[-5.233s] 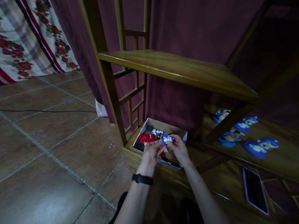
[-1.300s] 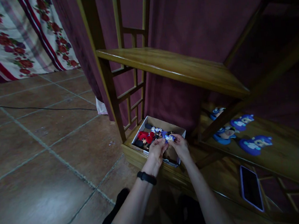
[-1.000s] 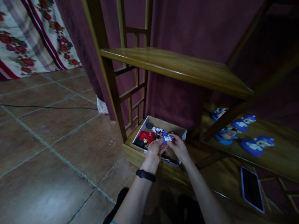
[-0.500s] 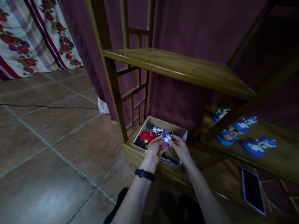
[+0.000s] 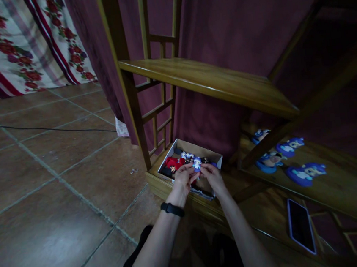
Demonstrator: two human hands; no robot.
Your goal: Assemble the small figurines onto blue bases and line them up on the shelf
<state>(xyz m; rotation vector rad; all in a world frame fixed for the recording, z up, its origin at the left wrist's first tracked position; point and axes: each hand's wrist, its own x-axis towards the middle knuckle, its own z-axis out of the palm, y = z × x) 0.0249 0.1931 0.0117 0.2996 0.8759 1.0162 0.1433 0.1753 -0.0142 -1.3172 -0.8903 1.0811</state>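
Both of my hands meet over an open cardboard box (image 5: 215,153) on the low wooden shelf. Between their fingertips is a small blue-and-white figurine (image 5: 197,163), held upright. My left hand (image 5: 183,178), with a black band on its wrist, pinches it from the left. From the right, my right hand (image 5: 213,176) grips the same figurine. Inside the box lie a red figurine (image 5: 173,163) and several other small figures, partly hidden by my hands.
Several blue figurines (image 5: 306,174) stand on the shelf to the right. A phone (image 5: 300,226) lies on the lower wood. An upper shelf board (image 5: 207,79) juts out above the box, beside a lattice side frame (image 5: 160,110). A cable (image 5: 44,129) crosses the tiled floor.
The figurine has been turned more upright between my fingers. Both hands stay over the box, and the view has shifted slightly.
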